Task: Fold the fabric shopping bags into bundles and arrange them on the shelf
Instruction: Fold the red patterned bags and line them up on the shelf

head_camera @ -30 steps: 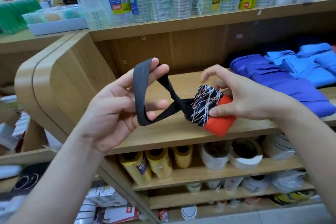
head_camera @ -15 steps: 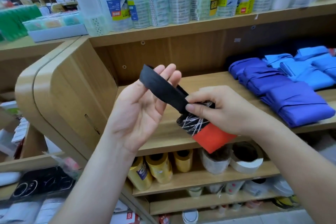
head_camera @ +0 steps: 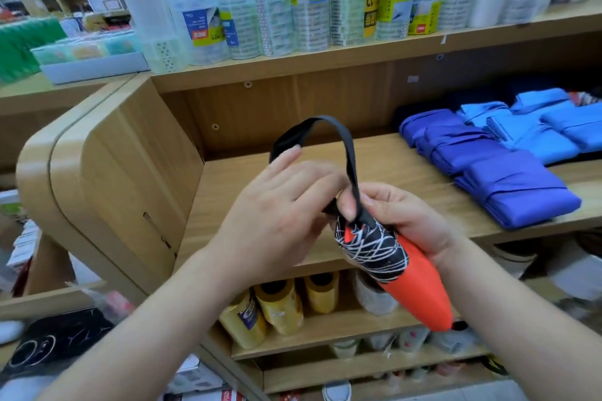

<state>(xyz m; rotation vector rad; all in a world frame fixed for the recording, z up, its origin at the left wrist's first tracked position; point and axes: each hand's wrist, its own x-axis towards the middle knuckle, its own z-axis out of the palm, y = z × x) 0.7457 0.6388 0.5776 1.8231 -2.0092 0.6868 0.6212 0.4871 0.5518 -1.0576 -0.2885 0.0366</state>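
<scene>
1. A rolled orange bundle (head_camera: pixel 420 296), partly wrapped in black fabric with white scribble lines, is held in front of the wooden shelf (head_camera: pixel 374 169), its tip pointed toward 5 o'clock.
2. The bundle's upper end is clasped by the right hand (head_camera: pixel 404 221), the fingers curled around it and the thumb pressed on the strap's base.
3. A black strap (head_camera: pixel 348 146) is seen arching from the bundle toward 11 o'clock.
4. The strap's far end is met by the left hand (head_camera: pixel 280 215), fingers loosely spread and motion-blurred; whether it is pinched cannot be told.
5. Folded blue bags (head_camera: pixel 518 192) are stacked on the shelf at 2 o'clock from the hands, well apart from the bundle.
</scene>
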